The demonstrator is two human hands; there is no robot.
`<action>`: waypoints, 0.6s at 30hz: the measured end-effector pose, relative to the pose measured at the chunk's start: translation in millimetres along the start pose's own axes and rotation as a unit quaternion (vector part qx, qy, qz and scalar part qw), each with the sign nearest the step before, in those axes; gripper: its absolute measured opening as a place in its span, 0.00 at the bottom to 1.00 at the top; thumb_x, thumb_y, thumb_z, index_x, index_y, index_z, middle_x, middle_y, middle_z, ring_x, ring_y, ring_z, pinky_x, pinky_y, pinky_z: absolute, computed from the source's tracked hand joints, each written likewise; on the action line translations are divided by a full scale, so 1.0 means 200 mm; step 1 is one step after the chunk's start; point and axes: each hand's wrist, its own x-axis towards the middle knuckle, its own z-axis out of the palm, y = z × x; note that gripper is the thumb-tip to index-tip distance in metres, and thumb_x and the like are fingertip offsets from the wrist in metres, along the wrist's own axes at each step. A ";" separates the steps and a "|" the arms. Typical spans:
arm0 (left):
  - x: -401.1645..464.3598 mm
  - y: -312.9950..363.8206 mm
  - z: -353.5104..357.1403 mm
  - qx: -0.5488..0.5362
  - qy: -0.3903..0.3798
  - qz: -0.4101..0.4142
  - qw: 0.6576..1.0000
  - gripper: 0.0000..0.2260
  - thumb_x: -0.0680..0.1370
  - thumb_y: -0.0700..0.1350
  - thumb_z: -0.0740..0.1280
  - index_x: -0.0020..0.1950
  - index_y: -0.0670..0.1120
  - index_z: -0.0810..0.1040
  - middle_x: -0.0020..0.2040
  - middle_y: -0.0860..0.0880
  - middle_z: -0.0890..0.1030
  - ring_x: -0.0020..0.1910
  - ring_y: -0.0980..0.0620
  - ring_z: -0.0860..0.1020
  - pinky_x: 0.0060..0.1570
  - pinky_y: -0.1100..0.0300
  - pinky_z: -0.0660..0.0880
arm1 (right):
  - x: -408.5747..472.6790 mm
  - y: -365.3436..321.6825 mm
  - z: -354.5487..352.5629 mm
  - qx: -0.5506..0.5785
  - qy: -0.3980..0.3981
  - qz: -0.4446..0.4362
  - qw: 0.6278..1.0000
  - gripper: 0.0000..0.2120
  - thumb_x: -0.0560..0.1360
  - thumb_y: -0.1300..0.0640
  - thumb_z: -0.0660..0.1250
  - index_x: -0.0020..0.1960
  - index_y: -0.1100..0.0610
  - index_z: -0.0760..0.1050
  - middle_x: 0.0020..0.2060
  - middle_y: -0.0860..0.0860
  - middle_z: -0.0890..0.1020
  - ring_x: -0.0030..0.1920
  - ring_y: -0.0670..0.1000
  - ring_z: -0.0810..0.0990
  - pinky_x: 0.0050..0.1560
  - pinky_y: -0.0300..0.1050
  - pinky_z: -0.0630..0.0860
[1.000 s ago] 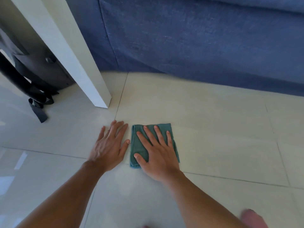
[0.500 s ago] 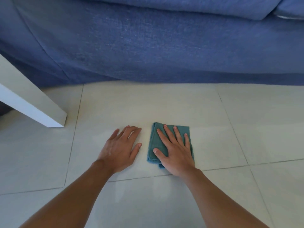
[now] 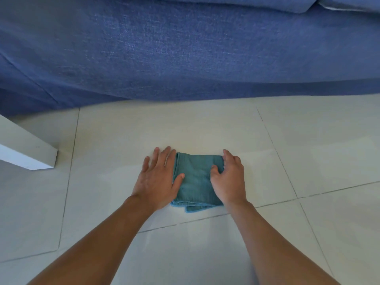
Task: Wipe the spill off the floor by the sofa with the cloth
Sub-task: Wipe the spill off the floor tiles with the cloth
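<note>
A folded teal cloth (image 3: 195,182) lies flat on the pale floor tiles (image 3: 205,128), a short way in front of the blue sofa (image 3: 185,48). My right hand (image 3: 228,179) sits on the cloth's right side, with its fingers curled around the far right edge and its thumb pressed into the fabric. My left hand (image 3: 158,179) lies flat with spread fingers against the cloth's left edge, and its thumb rests on the cloth. No spill can be made out on the tiles.
A white furniture leg (image 3: 26,151) stands on the floor at the left. The sofa front fills the whole top of the view. Grout lines cross the tiles in front of and beside the cloth.
My right hand slid from flat on top of the cloth to its right edge and curled its fingers there. My left hand moved right and now touches the cloth. The view shifted right.
</note>
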 end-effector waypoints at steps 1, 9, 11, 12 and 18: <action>0.01 0.01 0.00 -0.003 0.000 -0.015 1.000 0.32 0.81 0.60 0.52 0.80 0.45 0.49 0.80 0.46 0.53 0.80 0.42 0.48 0.77 0.44 0.52 | 0.02 -0.02 -0.01 0.014 -0.005 0.020 1.000 0.28 0.80 0.56 0.67 0.78 0.58 0.65 0.65 0.55 0.73 0.64 0.55 0.75 0.67 0.48 0.73; 0.09 0.06 -0.04 -0.048 0.045 -0.029 0.997 0.19 0.80 0.56 0.61 0.67 0.49 0.74 0.69 0.49 0.71 0.73 0.44 0.65 0.70 0.49 0.65 | 0.11 -0.05 -0.09 0.077 -0.038 0.047 0.995 0.04 0.78 0.60 0.70 0.45 0.57 0.83 0.36 0.50 0.82 0.29 0.42 0.76 0.27 0.30 0.70; 0.10 0.10 -0.07 -0.069 0.071 -0.038 0.994 0.13 0.79 0.56 0.64 0.60 0.51 0.76 0.57 0.51 0.77 0.57 0.47 0.77 0.54 0.55 0.74 | 0.10 -0.04 -0.09 0.084 -0.040 0.046 0.995 0.05 0.78 0.58 0.71 0.44 0.54 0.83 0.37 0.51 0.84 0.31 0.45 0.78 0.28 0.30 0.71; 0.10 0.11 -0.08 -0.072 0.075 -0.039 0.994 0.11 0.79 0.55 0.63 0.57 0.52 0.76 0.53 0.52 0.79 0.50 0.47 0.79 0.47 0.56 0.74 | 0.10 -0.04 -0.10 0.091 -0.041 0.045 0.994 0.05 0.78 0.58 0.71 0.43 0.53 0.83 0.36 0.50 0.85 0.32 0.47 0.79 0.28 0.30 0.71; 0.18 0.13 -0.18 -0.248 0.172 -0.067 0.951 0.01 0.80 0.48 0.64 0.51 0.53 0.72 0.44 0.54 0.81 0.44 0.48 0.80 0.44 0.52 0.77 | 0.17 -0.10 -0.19 0.178 -0.013 -0.012 0.984 0.09 0.77 0.62 0.72 0.41 0.50 0.82 0.34 0.49 0.84 0.32 0.45 0.77 0.35 0.41 0.73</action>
